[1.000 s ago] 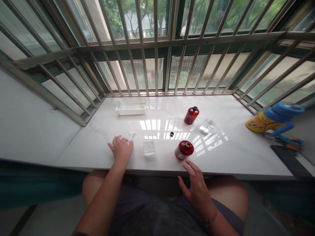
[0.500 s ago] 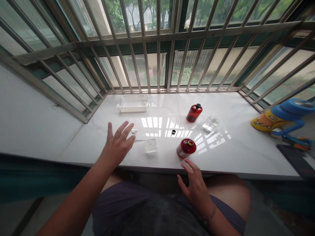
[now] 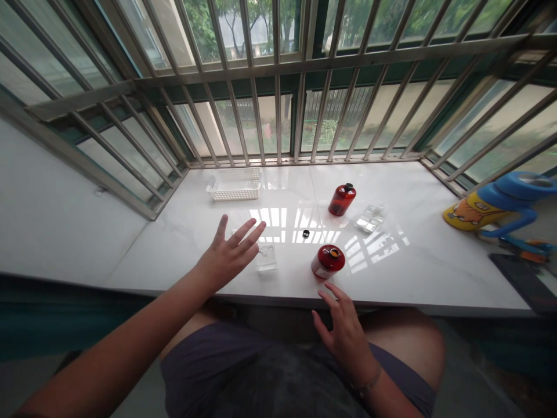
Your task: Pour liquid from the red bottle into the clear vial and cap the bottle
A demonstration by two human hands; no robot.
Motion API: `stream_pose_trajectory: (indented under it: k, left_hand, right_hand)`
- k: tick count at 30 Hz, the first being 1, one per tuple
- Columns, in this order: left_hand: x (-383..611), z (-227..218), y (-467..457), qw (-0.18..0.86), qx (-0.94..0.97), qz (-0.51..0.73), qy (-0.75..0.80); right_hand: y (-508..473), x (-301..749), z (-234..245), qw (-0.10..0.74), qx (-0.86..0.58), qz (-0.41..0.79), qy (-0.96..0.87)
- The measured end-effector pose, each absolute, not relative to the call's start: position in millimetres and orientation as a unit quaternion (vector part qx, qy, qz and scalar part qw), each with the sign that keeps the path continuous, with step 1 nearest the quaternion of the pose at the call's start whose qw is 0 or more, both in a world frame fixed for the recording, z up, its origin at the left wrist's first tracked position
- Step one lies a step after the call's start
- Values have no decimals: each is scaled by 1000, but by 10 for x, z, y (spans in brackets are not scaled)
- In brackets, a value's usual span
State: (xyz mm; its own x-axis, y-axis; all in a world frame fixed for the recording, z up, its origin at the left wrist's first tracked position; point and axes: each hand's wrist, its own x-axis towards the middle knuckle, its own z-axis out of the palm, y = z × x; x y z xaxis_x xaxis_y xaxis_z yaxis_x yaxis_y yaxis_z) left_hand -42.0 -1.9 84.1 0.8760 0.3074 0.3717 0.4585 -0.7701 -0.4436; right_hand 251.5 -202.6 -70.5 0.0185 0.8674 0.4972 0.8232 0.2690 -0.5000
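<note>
My left hand [image 3: 232, 252] is over the counter with its fingers spread and nothing in them. It partly covers a small clear box [image 3: 267, 260] standing on the counter. Just in front of my right hand [image 3: 342, 325], whose fingers are apart and bare, stands a dark red bottle [image 3: 328, 262] with its mouth uncovered. Beyond that bottle a small black cap [image 3: 306, 233] lies on the counter. A second red bottle [image 3: 342, 201], with a black top, stands farther back.
The white counter [image 3: 418, 273] ends at barred windows. A white perforated basket [image 3: 235, 193] sits at the back left. Right of the far bottle lies a clear compartment box [image 3: 371, 218]. A blue and yellow jug [image 3: 483, 206] and a dark phone-like slab [image 3: 513, 284] occupy the right end.
My left hand has moved to the right, from beside the small clear box to partly over it. My right hand has stayed almost where it was.
</note>
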Motion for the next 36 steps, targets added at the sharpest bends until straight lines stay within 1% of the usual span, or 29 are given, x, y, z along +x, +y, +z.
stream_pose_trajectory:
  k: [11, 15, 19, 22, 24, 27, 29, 32, 34, 36]
  left_hand:
    - [-184, 526, -105, 266, -940, -154, -147]
    - [-285, 502, -240, 237, -939, -193, -156]
    - [-445, 474, -435, 130, -919, -285, -240]
    - [-524, 315, -541, 72, -868, -349, -345]
    - [-544, 132, -555, 31, -840, -348, -415]
    - [-518, -157, -488, -80, -805, -321, -492]
    - [-459, -278, -410, -171, -780, -314, -514]
    - [-320, -306, -303, -282, -745, -311, -518]
    - [-217, -271, -267, -306, -733, -310, -522]
    - [-129, -246, -259, -299, -728, -315, -531]
  right_hand:
    - [-2093, 2461, -749, 371, -606, 38, -703]
    - [-2103, 2481, -764, 367, -606, 47, -704]
    - [-2101, 2490, -784, 369, -600, 66, -707]
    - [-2080, 2462, -771, 379, -590, 94, -706]
    - [-2031, 2422, -734, 384, -580, 122, -708]
    - [-1852, 2341, -634, 401, -555, 170, -709]
    - [-1653, 2280, -549, 422, -542, 189, -702]
    - [-1286, 2184, -419, 444, -541, 200, -686]
    - [-1050, 2117, -348, 453, -541, 203, -678]
    - [-857, 2050, -304, 458, -540, 210, -674]
